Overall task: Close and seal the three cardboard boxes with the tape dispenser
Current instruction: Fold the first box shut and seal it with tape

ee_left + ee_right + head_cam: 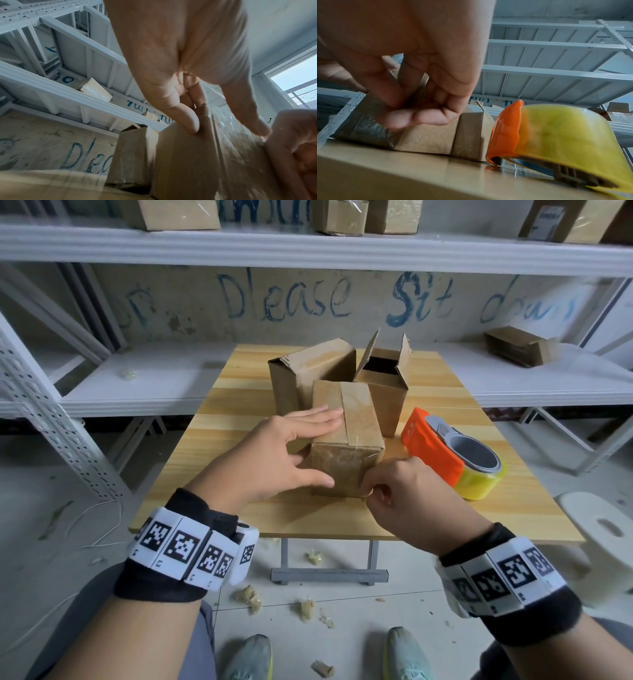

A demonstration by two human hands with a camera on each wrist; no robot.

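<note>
Three cardboard boxes stand on the wooden table (pixel 212 474). The near box (pixel 346 460) (pixel 188 162) (pixel 426 136) carries a clear tape strip over its top and down its front. My left hand (pixel 291 446) (pixel 185 119) lies on its top left with straight fingers, the thumb on the front face. My right hand (pixel 373 491) (pixel 412 116) has curled fingers that pinch the tape end at the box's lower front right. Behind stand a closed box (pixel 308 371) (pixel 132 155) and a box with flaps up (pixel 383 371) (pixel 469 134). The orange tape dispenser (pixel 452 453) (pixel 547 135) lies on the table at right, untouched.
White metal shelving surrounds the table, with a small box (pixel 520 345) on the shelf at the right and more boxes on the upper shelf. A white stool (pixel 603 529) stands by the table's right corner. Crumpled tape scraps (pixel 248 594) litter the floor by my feet.
</note>
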